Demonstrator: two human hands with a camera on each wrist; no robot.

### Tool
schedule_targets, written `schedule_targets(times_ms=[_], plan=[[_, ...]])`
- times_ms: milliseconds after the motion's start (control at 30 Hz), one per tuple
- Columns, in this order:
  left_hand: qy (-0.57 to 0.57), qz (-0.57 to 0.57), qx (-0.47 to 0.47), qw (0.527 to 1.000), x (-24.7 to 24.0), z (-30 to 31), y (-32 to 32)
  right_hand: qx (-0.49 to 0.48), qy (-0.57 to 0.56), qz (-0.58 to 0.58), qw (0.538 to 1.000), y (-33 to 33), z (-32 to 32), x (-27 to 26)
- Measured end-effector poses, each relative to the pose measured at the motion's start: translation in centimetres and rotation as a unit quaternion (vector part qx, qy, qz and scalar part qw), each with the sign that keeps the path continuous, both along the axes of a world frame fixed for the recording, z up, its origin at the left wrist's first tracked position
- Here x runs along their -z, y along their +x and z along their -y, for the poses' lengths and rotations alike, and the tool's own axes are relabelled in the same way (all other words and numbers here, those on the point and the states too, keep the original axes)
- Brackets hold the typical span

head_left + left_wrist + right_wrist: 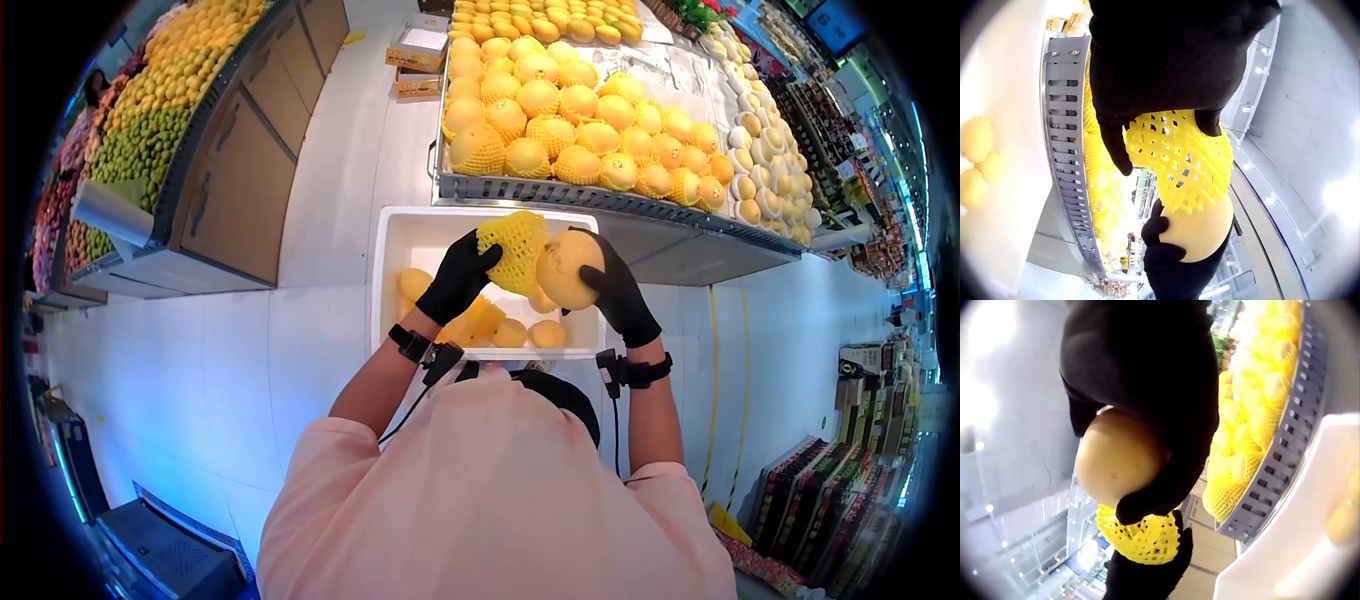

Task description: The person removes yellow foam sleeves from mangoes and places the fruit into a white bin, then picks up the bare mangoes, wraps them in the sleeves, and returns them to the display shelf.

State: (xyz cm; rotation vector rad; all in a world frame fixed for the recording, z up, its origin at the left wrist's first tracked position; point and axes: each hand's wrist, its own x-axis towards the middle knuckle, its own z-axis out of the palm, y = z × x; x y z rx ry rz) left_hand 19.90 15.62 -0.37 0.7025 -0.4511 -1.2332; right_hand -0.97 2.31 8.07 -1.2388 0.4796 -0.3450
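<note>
My black-gloved left hand (461, 274) holds a yellow foam fruit net (513, 252), thumb and fingers at its edge. The black-gloved right hand (622, 290) grips a large, smooth, round yellow fruit (570, 268) with small dark specks. Both are held up over a white foam box (385, 330). From the left wrist, the foam net (1182, 164) hangs with its fringed edge overlapping the fruit (1200, 231). In the right wrist view my curled fingers wrap the fruit (1116, 456), and the net lies against its far side.
Inside the box lie several loose yellow fruits (547, 334). Just beyond stands a display bin with a grey slotted rail (510, 190), heaped with netted yellow fruits (578, 165). Another fruit stand (235, 190) is at left; stacked cartons (815, 500) stand at right.
</note>
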Motion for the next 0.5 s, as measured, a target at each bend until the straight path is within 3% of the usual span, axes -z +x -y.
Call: schedule_targets(times_ms=[67, 100, 200, 300, 433, 500], plan=[[-0.019, 0.017, 0.023, 0.999, -0.8, -0.3, 0.0, -0.019, -0.224, -0.069, 0.972, 0.3, 0.2, 0.1], [-0.029, 0.025, 0.034, 0.999, -1.1, -0.4, 0.0, -0.031, -0.171, -0.089, 0.981, 0.5, -0.3, -0.6], [-0.049, 0.104, 0.074, 0.991, -1.5, -0.6, 0.6, -0.047, -0.301, -0.158, 0.939, 1.1, -0.7, -1.0], [-0.039, 0.174, 0.077, 0.981, -5.2, -1.1, -0.1, -0.056, -0.29, -0.16, 0.942, 1.2, -0.3, 0.0], [-0.008, 0.315, 0.075, 0.946, -4.4, -0.8, -0.3, -0.059, -0.354, -0.173, 0.917, 1.7, -0.7, -0.8], [-0.003, 0.307, 0.075, 0.949, -4.3, -0.9, -0.2, -0.08, -0.347, -0.195, 0.914, 1.7, -1.5, -2.5]])
